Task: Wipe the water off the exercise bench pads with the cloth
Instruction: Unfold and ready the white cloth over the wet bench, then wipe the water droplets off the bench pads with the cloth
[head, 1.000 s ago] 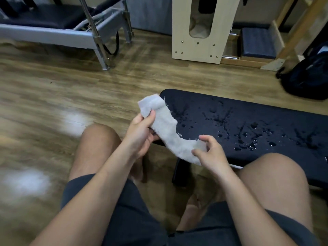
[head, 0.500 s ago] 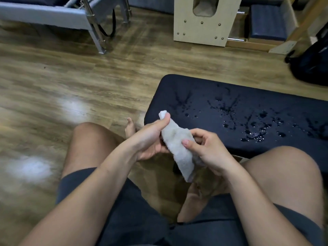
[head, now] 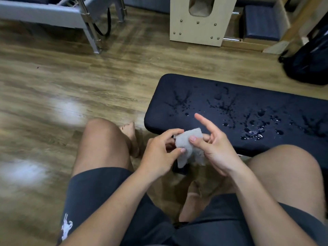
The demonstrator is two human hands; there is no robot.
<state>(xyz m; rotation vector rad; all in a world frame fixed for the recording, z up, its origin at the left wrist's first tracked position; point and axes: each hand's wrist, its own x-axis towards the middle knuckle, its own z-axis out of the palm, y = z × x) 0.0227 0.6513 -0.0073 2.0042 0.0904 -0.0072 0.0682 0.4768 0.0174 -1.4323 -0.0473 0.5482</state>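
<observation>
Both hands meet over the lap around the small white cloth (head: 188,145). The left hand (head: 159,153) pinches its near edge, while the right hand (head: 213,148) clamps it under the thumb with the forefinger lifted clear, probably bunching it into a compact wiping wad, though the fingers hide the folds. The bench pad (head: 204,93) lies just beyond the knuckles, unwiped, and the water drops (head: 252,134) are thickest past the right hand.

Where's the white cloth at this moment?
Near the middle of the head view, the cloth is bunched between the left hand and the right hand, both pinching it, just off the near edge of the wet bench pad.
</observation>
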